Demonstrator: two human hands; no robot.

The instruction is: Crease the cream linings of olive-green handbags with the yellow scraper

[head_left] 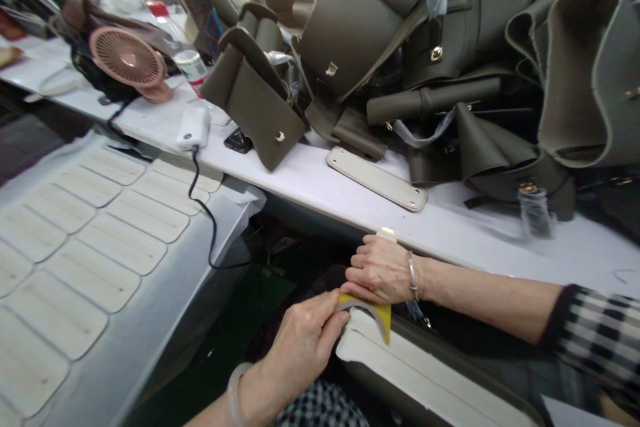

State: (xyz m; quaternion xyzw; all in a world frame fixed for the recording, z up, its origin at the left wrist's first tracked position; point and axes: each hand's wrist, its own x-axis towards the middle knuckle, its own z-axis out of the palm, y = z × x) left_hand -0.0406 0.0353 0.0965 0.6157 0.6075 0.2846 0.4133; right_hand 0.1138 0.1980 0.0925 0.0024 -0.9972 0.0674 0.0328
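My left hand [313,330] is closed, its thumb and fingers pinching the left end of a yellow piece with a curved cut-out edge [383,315]. This piece lies over the end of a long white panel [400,363] set in a dark olive bag body [450,340] at my lap. My right hand [377,270] is curled into a fist against the yellow piece's upper edge. A pale, rounded end of an object [387,234] sticks out above that fist; the rest of it is hidden by my fingers.
Dark olive bags [350,27] are heaped along the white table [300,177]. A pale strip with corner holes [376,178] lies at its edge. On the left, pale rounded panels [107,240] cover a sheet. A pink fan [129,57] and a corded white device [193,128] stand behind.
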